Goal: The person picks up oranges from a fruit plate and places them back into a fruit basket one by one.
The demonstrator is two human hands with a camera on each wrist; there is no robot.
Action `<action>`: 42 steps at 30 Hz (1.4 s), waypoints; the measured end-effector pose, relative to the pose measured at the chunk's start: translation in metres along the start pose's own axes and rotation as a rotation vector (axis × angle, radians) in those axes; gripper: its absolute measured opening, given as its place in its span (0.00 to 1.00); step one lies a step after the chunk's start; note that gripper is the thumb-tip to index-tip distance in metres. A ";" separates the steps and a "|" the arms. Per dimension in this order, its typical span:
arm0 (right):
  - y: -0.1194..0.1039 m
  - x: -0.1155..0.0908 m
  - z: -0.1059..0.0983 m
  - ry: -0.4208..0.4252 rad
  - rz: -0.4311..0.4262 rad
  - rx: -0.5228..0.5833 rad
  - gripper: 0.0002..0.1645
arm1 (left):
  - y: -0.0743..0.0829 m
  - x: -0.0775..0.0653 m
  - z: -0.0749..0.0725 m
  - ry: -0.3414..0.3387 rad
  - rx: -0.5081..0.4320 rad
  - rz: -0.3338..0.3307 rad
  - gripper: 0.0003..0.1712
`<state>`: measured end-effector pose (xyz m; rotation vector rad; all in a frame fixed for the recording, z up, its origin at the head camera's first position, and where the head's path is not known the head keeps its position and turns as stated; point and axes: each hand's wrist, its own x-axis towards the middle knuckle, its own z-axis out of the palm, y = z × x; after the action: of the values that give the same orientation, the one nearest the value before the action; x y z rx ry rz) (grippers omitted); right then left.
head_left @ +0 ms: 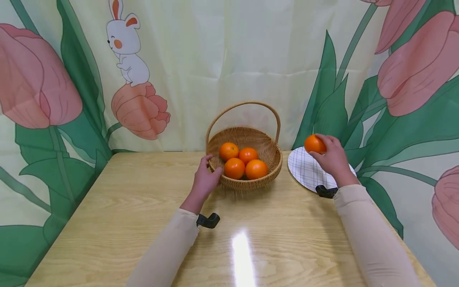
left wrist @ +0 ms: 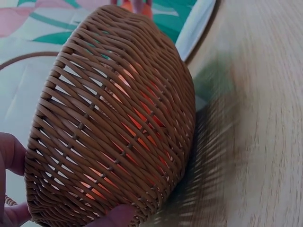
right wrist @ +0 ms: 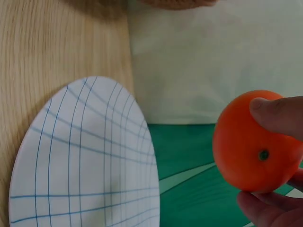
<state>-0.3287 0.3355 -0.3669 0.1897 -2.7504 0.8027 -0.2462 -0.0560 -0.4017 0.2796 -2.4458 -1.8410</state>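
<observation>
A brown wicker basket (head_left: 244, 184) with a tall hoop handle stands at the back of the table, several oranges (head_left: 256, 170) inside it. My left hand (head_left: 205, 179) grips its left rim; in the left wrist view the thumb and fingers lie at the edge of the woven wall (left wrist: 113, 118). Over on the right, my right hand (head_left: 332, 156) holds one orange (right wrist: 258, 142) between thumb and fingers, its green stem spot showing. Beneath that orange is a white plate (right wrist: 90, 156) with blue grid lines, partly covered by the hand in the head view. The fruit is above the plate, apart from it.
The light wooden table (head_left: 143, 207) reaches back to a curtain (head_left: 186, 71) printed with tulips and a rabbit. Black wrist cameras sit on the left wrist (head_left: 208, 221) and right wrist (head_left: 325, 191). A bright light reflection lies on the table's front middle.
</observation>
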 end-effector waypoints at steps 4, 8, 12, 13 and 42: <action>-0.010 -0.002 -0.001 0.010 -0.035 -0.003 0.40 | 0.000 0.001 0.000 -0.012 -0.010 -0.001 0.37; -0.021 -0.006 -0.002 0.007 -0.057 0.010 0.40 | 0.000 0.001 -0.002 -0.024 -0.012 -0.004 0.37; -0.029 -0.010 -0.003 -0.006 -0.067 0.020 0.41 | -0.004 0.000 -0.003 -0.059 -0.018 0.002 0.39; -0.030 -0.011 -0.002 -0.006 -0.071 0.022 0.41 | -0.005 0.000 -0.004 -0.068 -0.021 0.004 0.39; -0.068 -0.020 0.009 -0.036 -0.251 0.148 0.38 | -0.009 0.002 -0.006 -0.094 -0.028 0.013 0.40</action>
<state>-0.2980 0.2741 -0.3457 0.5704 -2.6277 0.9394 -0.2458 -0.0645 -0.4089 0.1795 -2.4730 -1.9236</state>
